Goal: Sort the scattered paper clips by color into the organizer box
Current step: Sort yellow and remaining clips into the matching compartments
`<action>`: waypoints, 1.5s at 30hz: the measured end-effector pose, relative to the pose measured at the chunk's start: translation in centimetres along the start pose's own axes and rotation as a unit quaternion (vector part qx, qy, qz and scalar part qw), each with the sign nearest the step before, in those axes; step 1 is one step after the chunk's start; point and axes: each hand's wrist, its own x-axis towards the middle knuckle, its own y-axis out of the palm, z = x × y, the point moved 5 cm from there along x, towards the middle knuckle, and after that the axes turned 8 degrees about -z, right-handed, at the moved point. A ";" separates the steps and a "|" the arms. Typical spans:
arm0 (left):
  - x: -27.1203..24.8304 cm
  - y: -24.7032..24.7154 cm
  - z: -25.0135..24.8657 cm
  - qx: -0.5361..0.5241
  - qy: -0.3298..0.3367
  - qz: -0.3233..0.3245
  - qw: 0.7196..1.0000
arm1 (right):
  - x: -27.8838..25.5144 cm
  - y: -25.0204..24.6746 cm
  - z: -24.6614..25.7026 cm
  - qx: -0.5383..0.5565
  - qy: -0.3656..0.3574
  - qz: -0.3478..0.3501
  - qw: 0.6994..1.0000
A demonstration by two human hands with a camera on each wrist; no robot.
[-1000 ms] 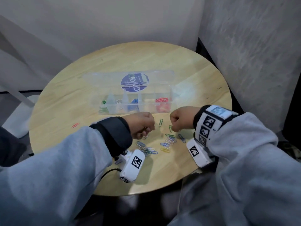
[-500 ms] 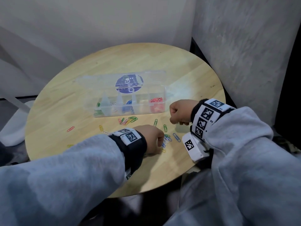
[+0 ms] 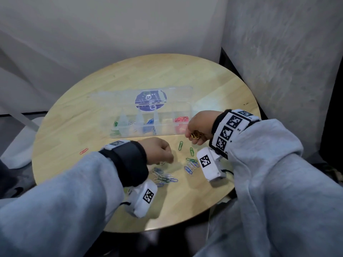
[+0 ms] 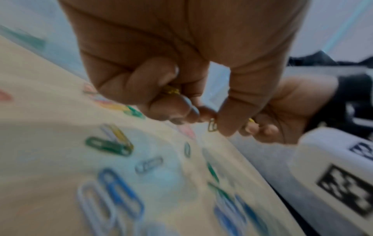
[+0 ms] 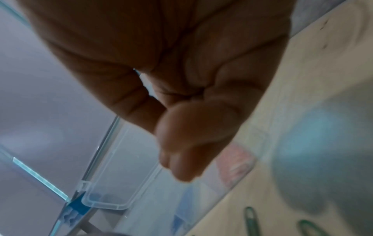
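The clear organizer box (image 3: 168,131) stands open mid-table, with green, blue and red clips in separate compartments. My left hand (image 3: 166,159) hovers low over the scattered paper clips (image 3: 165,178), fingers curled. In the left wrist view the left hand (image 4: 203,118) holds yellow clips (image 4: 171,91) in the palm and pinches one more clip (image 4: 212,127). My right hand (image 3: 193,136) is at the box's right front corner, beside the red clips (image 3: 181,119), and grips a bunch of yellow clips (image 3: 196,135). The right wrist view shows the right hand (image 5: 181,159) curled; the clips are hidden there.
Blue, white and green clips (image 3: 191,164) lie between my hands near the round wooden table's front edge (image 3: 167,227). A lone red clip (image 3: 83,151) lies far left. The box's lid (image 3: 148,97) lies flat behind it. Walls close in behind and to the right.
My left hand reached into the clip pile, then drew back slightly left. My right hand rose toward the box's right end, and its yellow clips now show.
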 end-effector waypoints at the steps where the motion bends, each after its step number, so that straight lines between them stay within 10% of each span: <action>1: 0.1 -1.0 0.4 -0.020 -0.016 -0.016 1.000 | 0.3 0.3 0.6 0.027 0.001 -0.004 1.000; 9: 1.4 -6.7 1.6 -0.137 -0.059 -0.124 0.981 | 1.6 1.2 4.9 0.266 -0.053 -0.029 0.962; 17: 3.9 -8.1 -2.0 -0.172 -0.027 -0.183 0.968 | 0.4 0.0 3.9 0.234 -0.115 -0.022 0.965; 30: 3.4 -6.1 -4.0 -0.102 0.085 -0.231 0.964 | -0.5 -1.0 -0.9 -0.156 -0.076 -0.037 0.984; 38: -0.2 0.7 -1.5 0.204 0.137 -0.032 0.969 | -0.1 0.1 -2.4 -0.472 -0.030 -0.041 0.880; 45: -0.6 3.4 -3.1 0.234 0.211 -0.018 0.949 | -0.7 1.3 -3.2 -0.534 -0.025 -0.020 0.845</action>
